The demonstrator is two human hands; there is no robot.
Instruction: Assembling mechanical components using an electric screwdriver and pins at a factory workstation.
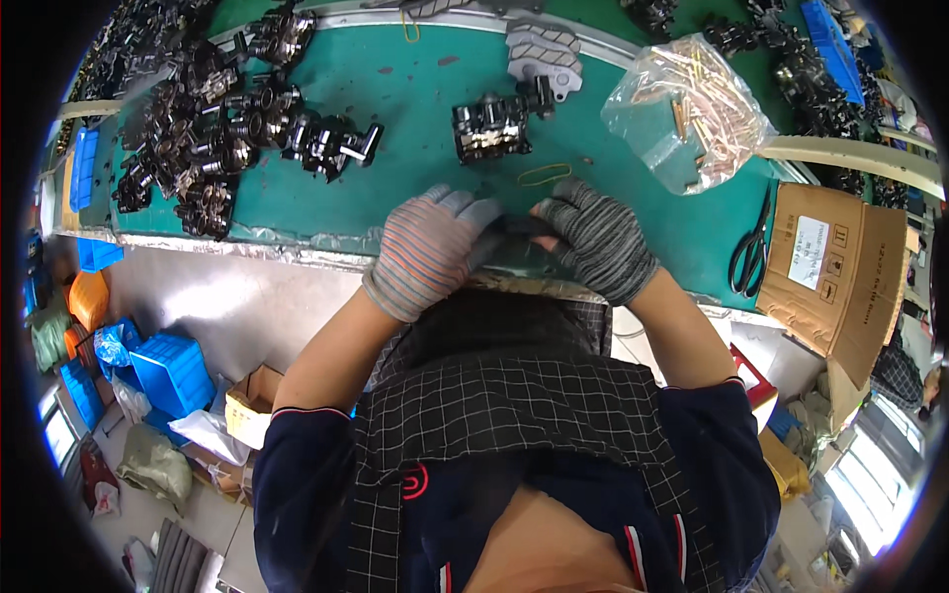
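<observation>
**Gloved hands met over a small dark piece at the tabletop's edge**

The small dark piece [521,227] lay between the two hands, just above the near edge of the green tabletop [395,99]. It was held close to the body, probably so that both hands could reach it squarely with the elbows bent. Its kind was hard to make out, as fingers and shadow covered much of it.

A black metal part [491,129] stood alone straight ahead, apart from the heap of similar parts [213,133] on the left; that spot seemed chosen for easy reach. A clear bag of thin brass-coloured pins [697,109] lay open to the right, perhaps so that pins could be picked out singly. A yellow rubber band [544,175] lay just beyond the right hand. The scissors [759,235] rested at the right end, beside a cardboard box [840,262], seemingly out of the way.

The left hand [430,242], in a pale striped glove, was partly closed, its fingers curled toward the dark piece. The right hand [598,242], in a darker striped glove, was bent inward, thumb and forefinger close together at the piece's other side. How firmly either gripped could not be told.
</observation>
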